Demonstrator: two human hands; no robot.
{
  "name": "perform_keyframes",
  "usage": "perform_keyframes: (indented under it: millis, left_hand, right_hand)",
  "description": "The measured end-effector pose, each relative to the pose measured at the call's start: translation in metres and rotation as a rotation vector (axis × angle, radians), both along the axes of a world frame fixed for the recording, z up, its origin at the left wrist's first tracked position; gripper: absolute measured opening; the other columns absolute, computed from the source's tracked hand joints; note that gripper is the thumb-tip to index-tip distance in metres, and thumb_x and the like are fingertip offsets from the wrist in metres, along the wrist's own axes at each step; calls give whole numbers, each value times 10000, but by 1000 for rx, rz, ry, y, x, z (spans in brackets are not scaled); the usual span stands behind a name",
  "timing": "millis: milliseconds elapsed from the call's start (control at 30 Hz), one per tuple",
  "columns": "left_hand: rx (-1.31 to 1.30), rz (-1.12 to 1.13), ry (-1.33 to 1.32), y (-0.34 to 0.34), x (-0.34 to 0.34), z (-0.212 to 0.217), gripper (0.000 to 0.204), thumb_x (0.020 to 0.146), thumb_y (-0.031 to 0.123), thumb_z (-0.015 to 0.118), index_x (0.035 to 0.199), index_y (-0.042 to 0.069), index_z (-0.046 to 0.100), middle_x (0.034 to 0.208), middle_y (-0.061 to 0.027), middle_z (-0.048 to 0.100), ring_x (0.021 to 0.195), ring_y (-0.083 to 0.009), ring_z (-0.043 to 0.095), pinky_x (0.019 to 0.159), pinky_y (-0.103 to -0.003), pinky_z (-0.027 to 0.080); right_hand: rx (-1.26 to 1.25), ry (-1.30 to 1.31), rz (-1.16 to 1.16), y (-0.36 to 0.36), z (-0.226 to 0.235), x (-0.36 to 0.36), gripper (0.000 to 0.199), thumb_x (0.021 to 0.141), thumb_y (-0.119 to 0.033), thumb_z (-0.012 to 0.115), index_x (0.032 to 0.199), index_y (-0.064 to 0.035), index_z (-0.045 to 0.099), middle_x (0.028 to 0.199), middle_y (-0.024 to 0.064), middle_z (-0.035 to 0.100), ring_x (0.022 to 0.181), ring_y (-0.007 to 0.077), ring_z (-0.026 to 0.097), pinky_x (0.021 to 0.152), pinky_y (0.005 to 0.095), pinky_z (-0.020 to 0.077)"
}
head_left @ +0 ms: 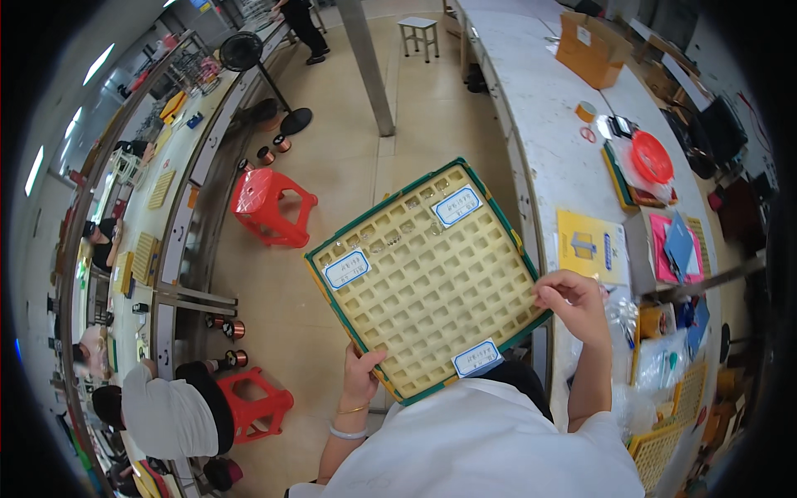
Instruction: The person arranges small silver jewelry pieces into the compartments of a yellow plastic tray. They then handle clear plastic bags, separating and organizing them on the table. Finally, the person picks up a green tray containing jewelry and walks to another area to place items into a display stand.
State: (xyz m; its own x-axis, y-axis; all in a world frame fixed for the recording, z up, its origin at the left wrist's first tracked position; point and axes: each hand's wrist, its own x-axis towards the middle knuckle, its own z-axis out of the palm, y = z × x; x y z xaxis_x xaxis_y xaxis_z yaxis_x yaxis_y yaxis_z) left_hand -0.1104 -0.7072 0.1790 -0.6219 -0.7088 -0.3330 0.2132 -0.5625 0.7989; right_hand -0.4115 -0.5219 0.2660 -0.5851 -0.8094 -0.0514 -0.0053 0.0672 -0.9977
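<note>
A pale yellow tray (440,290) with rows of square pockets, set in a green-rimmed frame, is held in front of my body at a slant. Small shiny parts (394,238) lie in some pockets of its far rows; most other pockets look bare. Three blue-edged white labels rest on it: one label (457,206) far right, one label (346,269) at the left, one label (477,358) on the near edge. My left hand (362,373) grips the near left edge, thumb on top. At the right edge, my right hand (574,303) has thumb and finger closed on the rim.
A long white workbench (531,91) runs along my right, with a cardboard box (591,50), red round dish (652,158) and yellow booklet (591,247). Red stools (270,203), a standing fan (296,121) and copper wire spools (234,329) stand left. A seated person (170,411) works at the left bench.
</note>
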Motion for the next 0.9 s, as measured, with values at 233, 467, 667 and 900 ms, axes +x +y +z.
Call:
perform_keyframes:
  millis: [233,467,667,900]
  left_hand:
    - [30,124,-18,-87,-64,12,597,708,-6,558,1289,-62,432,1222,-185,574,1085,-292,601,950,-393,489]
    - [28,211,28,-171,-125,23,529,697,7,583,1210,-80,487,1135,-166,618,1027,-259,621,888,-345,510]
    - [43,269,37,-238,-132,17,533,691,7,572,1210,-77,487,1128,-162,620,1014,-242,621,884,-338,505]
    - [66,216,19,-381,-128,5,547,671,17,563,1207,-68,494,1119,-155,623,1004,-237,622,874,-331,504]
  right_hand:
    - [-76,368,215,-172,21,-70,114,831,-31,640,939,8,641,912,69,653,828,137,635,703,251,518]
    - [-170,698,541,-364,46,-120,150,797,1,617,945,-20,619,868,113,636,809,258,623,695,343,510]
    - [-220,924,709,-500,31,-104,164,765,8,622,920,-22,577,841,122,629,878,308,577,733,398,478]
    - [-148,745,706,-628,22,-105,132,833,-12,604,958,-25,564,908,101,628,852,239,600,727,351,497]
